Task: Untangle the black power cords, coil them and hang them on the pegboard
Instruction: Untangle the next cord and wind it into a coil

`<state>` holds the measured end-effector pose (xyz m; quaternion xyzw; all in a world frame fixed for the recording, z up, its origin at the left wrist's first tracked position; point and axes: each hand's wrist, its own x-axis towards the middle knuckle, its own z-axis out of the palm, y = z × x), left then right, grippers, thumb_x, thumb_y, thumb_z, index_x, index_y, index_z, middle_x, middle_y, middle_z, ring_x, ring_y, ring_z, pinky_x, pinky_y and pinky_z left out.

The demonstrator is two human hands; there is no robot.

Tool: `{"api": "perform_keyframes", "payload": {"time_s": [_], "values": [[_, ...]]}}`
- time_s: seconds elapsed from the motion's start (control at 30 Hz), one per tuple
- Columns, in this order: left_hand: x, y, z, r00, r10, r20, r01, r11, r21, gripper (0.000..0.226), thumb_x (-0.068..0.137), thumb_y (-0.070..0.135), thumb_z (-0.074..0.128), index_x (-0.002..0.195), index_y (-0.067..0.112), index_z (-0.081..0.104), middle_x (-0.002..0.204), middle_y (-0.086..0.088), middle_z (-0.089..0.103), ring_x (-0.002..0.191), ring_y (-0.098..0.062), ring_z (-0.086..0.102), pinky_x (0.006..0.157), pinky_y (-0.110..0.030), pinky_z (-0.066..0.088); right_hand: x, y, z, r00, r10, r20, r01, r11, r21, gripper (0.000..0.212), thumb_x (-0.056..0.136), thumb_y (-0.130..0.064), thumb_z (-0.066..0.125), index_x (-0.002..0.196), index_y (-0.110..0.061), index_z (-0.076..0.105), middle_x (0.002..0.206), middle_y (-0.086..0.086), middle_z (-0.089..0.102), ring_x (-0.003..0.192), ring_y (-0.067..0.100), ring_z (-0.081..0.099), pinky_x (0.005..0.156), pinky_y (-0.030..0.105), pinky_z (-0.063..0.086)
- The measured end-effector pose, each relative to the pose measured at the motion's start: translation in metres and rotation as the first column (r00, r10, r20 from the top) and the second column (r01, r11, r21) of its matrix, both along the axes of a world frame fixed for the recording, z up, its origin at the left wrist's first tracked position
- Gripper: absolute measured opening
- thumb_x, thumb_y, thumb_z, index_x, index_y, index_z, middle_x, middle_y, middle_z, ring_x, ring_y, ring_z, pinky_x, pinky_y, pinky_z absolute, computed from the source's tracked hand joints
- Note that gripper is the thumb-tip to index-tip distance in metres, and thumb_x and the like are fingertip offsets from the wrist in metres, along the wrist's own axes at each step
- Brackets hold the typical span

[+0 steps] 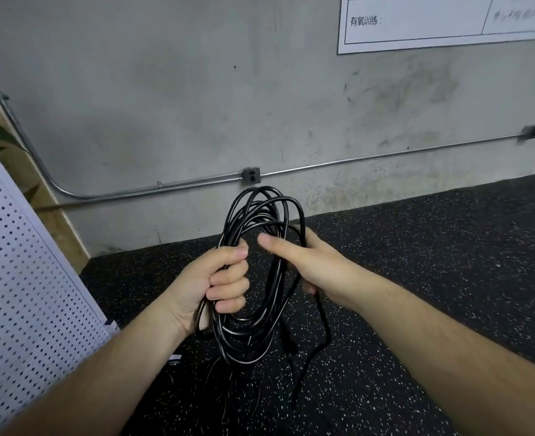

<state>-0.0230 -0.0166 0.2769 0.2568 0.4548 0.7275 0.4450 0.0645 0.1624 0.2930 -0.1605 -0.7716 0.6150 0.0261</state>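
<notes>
Coil: black cord gathered into an oval coil [242, 347], held in the air in front of the person, above the floor [417, 262].
Left hand: the left hand [222, 278] is fisted tight round the left side of the coil, all the strands bundled inside the fingers.
Right hand: the right hand [310, 262] has its fingers curled behind the right-side strands and its thumb out straight across the front, a lighter hold than the left.
Tail: one loose tail [326, 328] drops from below the right hand and trails down toward the floor, not yet wound in (its end is too dark to make out).
Long axis: the coil stands roughly upright, top loops rising above both hands, bottom loops hanging below the left wrist.
Pegboard: the white pegboard [24, 262] lies at the left edge of view, well apart from the coil; no hook shows on the visible part.
Nearer hand: the left, which also carries the bundle.
Judgement: coiling looks nearly finished. The tail needs one more turn before the coil travels left to hang.
Risk: the loops may spring apart if the left fist eases.
</notes>
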Motion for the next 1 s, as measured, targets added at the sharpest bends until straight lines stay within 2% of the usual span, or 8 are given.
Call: {"api": "perform_keyframes", "payload": {"time_s": [0.1, 0.2, 0.37, 0.53, 0.67, 0.8, 0.87, 1.0], "values": [[0.002, 0.0, -0.001, 0.997, -0.065, 0.034, 0.065, 0.998, -0.005, 0.032, 0.076, 0.021, 0.084, 0.075, 0.016, 0.052, 0.042, 0.009, 0.031, 0.031, -0.003, 0.03, 0.034, -0.02, 0.036, -0.006, 0.001, -0.014, 0.999, 0.05, -0.015, -0.051, 0.996, -0.072, 0.029, 0.082, -0.043, 0.074, 0.097, -0.023, 0.06, 0.076, -0.004, 0.059, 0.056, 0.008, 0.047, 0.049, 0.024, 0.031], [0.004, 0.005, 0.002, 0.997, 0.019, -0.079, -0.03, 0.989, -0.142, 0.022, 0.08, 0.016, 0.075, 0.079, 0.017, 0.053, 0.045, 0.005, 0.032, 0.036, -0.009, 0.034, 0.047, -0.028, 0.046, -0.013, -0.004, -0.014, 0.993, -0.084, -0.088, 0.089, 0.994, 0.06, 0.011, 0.091, -0.029, 0.059, 0.092, -0.02, 0.053, 0.071, -0.007, 0.052, 0.061, 0.011, 0.048, 0.053, 0.026, 0.034], [0.005, 0.006, 0.0, 0.962, 0.186, -0.2, -0.239, 0.927, -0.288, 0.033, 0.084, 0.026, 0.076, 0.057, 0.023, 0.057, 0.054, 0.002, 0.039, 0.046, -0.013, 0.04, 0.051, -0.029, 0.046, -0.021, -0.013, -0.023, 0.995, -0.079, -0.053, 0.094, 0.884, 0.458, 0.031, 0.099, -0.031, 0.052, 0.116, -0.005, 0.049, 0.103, 0.008, 0.064, 0.092, 0.025, 0.064, 0.072, 0.033, 0.048], [-0.001, 0.003, 0.0, 0.927, 0.265, -0.266, -0.325, 0.921, -0.215, 0.06, 0.082, 0.054, 0.075, 0.056, 0.019, 0.033, 0.043, 0.004, 0.025, 0.035, -0.009, 0.028, 0.039, -0.022, 0.034, -0.016, -0.019, -0.018, 0.993, -0.011, -0.117, 0.053, 0.931, 0.36, 0.033, 0.098, -0.045, 0.058, 0.115, -0.017, 0.055, 0.093, -0.003, 0.064, 0.077, 0.01, 0.063, 0.057, 0.023, 0.041], [-0.016, -0.005, 0.007, 0.93, 0.321, -0.181, -0.34, 0.936, -0.086, 0.054, 0.081, 0.057, 0.072, 0.066, 0.022, 0.034, 0.043, 0.009, 0.025, 0.034, -0.004, 0.028, 0.037, -0.019, 0.034, -0.001, -0.02, -0.016, 0.987, 0.143, -0.07, -0.115, 0.946, 0.304, 0.053, 0.09, -0.065, 0.058, 0.117, -0.02, 0.049, 0.087, 0.003, 0.069, 0.046, 0.003, 0.058, 0.045, 0.023, 0.047], [-0.029, -0.016, 0.019, 0.919, 0.378, -0.116, -0.381, 0.924, -0.009, 0.045, 0.088, 0.051, 0.062, 0.068, 0.022, 0.035, 0.042, 0.011, 0.025, 0.032, -0.002, 0.028, 0.035, -0.017, 0.033, 0.007, -0.012, -0.041, 0.967, 0.251, -0.043, -0.238, 0.952, 0.193, 0.03, 0.102, -0.039, 0.055, 0.112, -0.012, 0.049, 0.094, 0.004, 0.071, 0.07, 0.018, 0.074, 0.055, 0.034, 0.058], [-0.033, -0.02, 0.024, 0.901, 0.427, -0.076, -0.428, 0.904, 0.005, 0.044, 0.087, 0.05, 0.061, 0.067, 0.022, 0.033, 0.041, 0.011, 0.026, 0.031, -0.002, 0.028, 0.034, -0.016, 0.033, 0.011, -0.005, -0.051, 0.964, 0.266, -0.01, -0.254, 0.93, 0.265, 0.017, 0.106, -0.03, 0.051, 0.105, -0.014, 0.055, 0.087, 0.006, 0.073, 0.072, 0.015, 0.073, 0.065, 0.036, 0.06], [-0.043, -0.03, 0.029, 0.853, 0.521, -0.036, -0.52, 0.854, 0.024, 0.041, 0.087, 0.051, 0.059, 0.067, 0.023, 0.037, 0.041, 0.01, 0.026, 0.032, -0.002, 0.026, 0.034, -0.015, 0.029, 0.014, 0.008, -0.065, 0.97, 0.18, 0.162, -0.238, 0.839, 0.489, 0.017, 0.107, -0.03, 0.047, 0.102, -0.019, 0.06, 0.091, -0.002, 0.067, 0.06, 0.002, 0.054, 0.052, 0.015, 0.043]]}}
